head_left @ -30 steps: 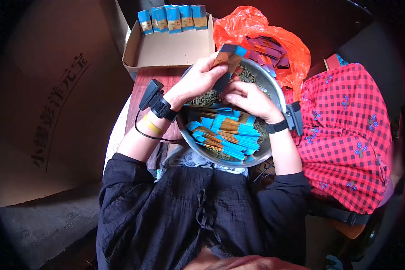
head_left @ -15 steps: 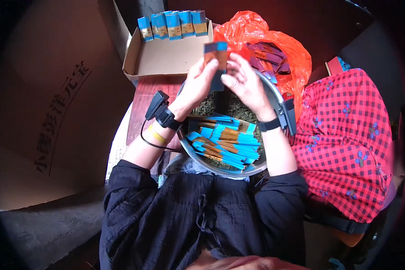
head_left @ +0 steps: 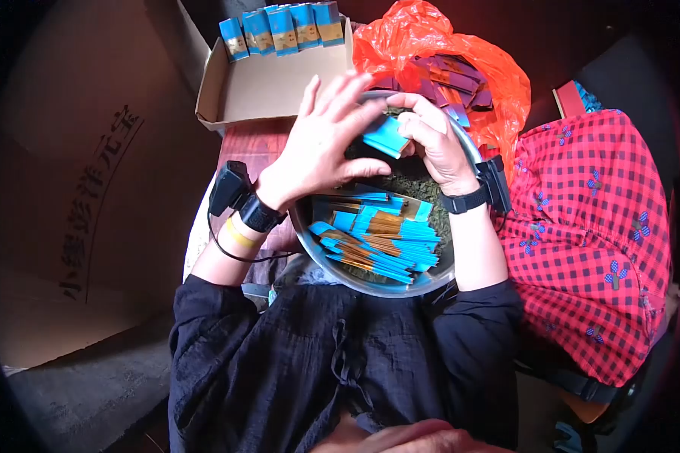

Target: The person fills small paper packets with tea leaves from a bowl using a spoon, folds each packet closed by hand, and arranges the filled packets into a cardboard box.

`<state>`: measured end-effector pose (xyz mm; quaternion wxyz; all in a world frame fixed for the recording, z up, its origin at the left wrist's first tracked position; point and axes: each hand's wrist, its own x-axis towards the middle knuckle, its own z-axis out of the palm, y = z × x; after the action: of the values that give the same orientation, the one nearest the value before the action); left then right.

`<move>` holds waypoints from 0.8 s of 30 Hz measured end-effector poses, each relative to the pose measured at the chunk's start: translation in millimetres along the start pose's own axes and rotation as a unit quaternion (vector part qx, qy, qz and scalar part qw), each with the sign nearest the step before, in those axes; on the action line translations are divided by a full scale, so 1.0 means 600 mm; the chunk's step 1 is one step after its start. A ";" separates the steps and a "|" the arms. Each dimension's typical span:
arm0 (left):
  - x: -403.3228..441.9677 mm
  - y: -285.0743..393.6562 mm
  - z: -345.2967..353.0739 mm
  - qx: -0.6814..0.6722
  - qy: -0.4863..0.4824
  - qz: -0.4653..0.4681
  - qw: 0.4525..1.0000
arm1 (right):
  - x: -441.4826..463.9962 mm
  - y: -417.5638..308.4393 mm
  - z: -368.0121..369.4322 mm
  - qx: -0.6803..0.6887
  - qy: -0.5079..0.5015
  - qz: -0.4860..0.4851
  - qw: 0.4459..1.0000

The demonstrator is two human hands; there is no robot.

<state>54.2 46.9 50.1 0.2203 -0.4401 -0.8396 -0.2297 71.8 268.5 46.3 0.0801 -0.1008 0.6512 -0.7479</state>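
My right hand [head_left: 437, 147] is closed on a blue packet [head_left: 386, 137] above the far part of a metal basin [head_left: 326, 266]. On the packet's other side, my left hand [head_left: 326, 143] is open, its fingers spread and slightly blurred. Whether the left fingertips touch the packet I cannot tell. Dark green dried leaves [head_left: 415, 181] lie in the basin. On top of them rests a pile of flat blue and gold packets [head_left: 381, 234], nearest to me.
Behind the basin stands an open cardboard box [head_left: 268, 87] with a row of filled-looking blue packets [head_left: 282, 32] at its back. A red plastic bag [head_left: 506, 83] holds purple packets [head_left: 457, 79]. Red checked cloth [head_left: 582, 219] is at right, a large carton [head_left: 68, 189] at left.
My left hand has let go of the packet and opened, fingers spread. My right hand, open before, has closed on the blue packet, which is lower and tilted.
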 end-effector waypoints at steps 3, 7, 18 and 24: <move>0.000 0.008 0.003 -0.106 -0.069 -0.011 0.992 | -0.004 -0.006 0.004 0.017 -0.026 0.029 0.999; 0.000 0.013 0.015 -0.208 -0.038 -0.068 0.975 | -0.004 0.002 0.006 0.059 0.003 0.006 0.998; -0.044 -0.014 0.045 -0.264 0.009 -0.152 0.952 | 0.004 0.039 0.028 0.052 -0.067 0.048 0.995; -0.051 -0.013 0.052 -0.273 0.024 -0.183 0.944 | 0.003 0.043 0.035 0.071 -0.053 0.088 0.992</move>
<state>57.9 41.8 6.1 0.0659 -0.3162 -0.8052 -0.4974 75.2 244.1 23.8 0.1868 -0.0770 0.5979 -0.7757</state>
